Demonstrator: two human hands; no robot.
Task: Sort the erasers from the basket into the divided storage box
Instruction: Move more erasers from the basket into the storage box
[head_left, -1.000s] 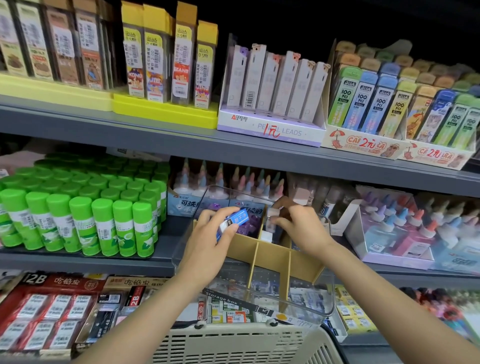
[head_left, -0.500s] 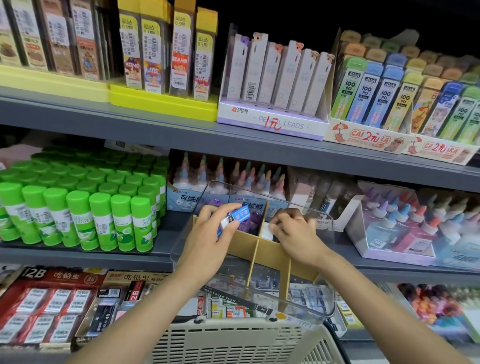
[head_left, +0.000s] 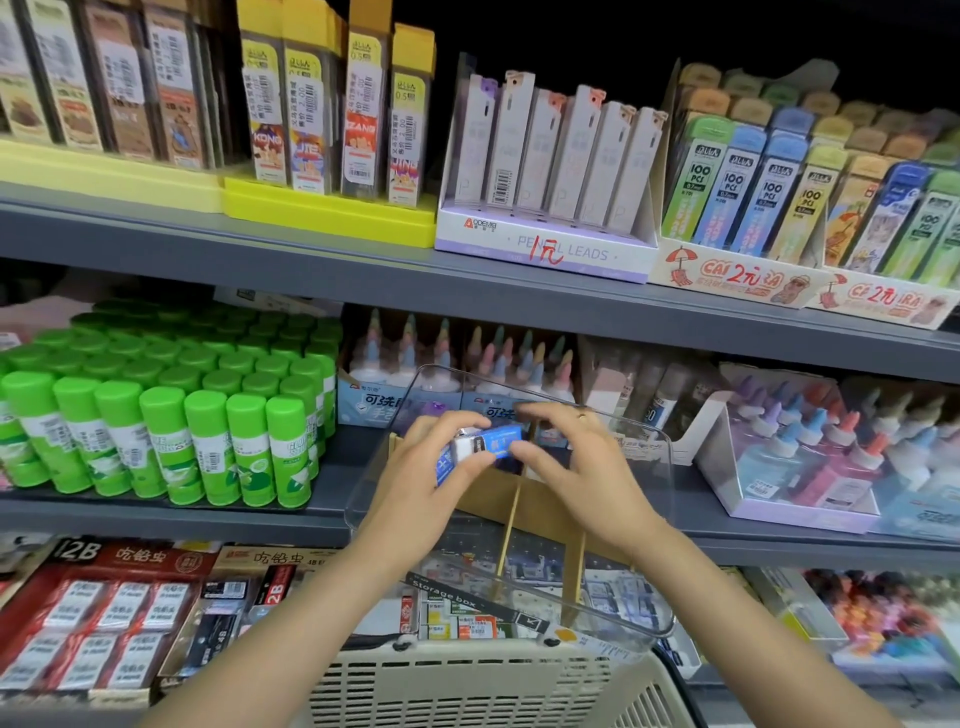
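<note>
The right hand (head_left: 576, 467) has left the clear plastic divided storage box (head_left: 644, 525) and now pinches the blue-sleeved white eraser (head_left: 485, 443) alongside the left hand (head_left: 431, 483), above the box's cardboard dividers.

clear glossy plastic storage box (head_left: 644, 525)

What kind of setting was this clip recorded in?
Most likely a stationery shop aisle. Grey shelves carry retail display cartons of pencil leads with a handwritten price, massed rows of green glue sticks, and packaged erasers below. A shopping basket sits under the person's hands.
</note>
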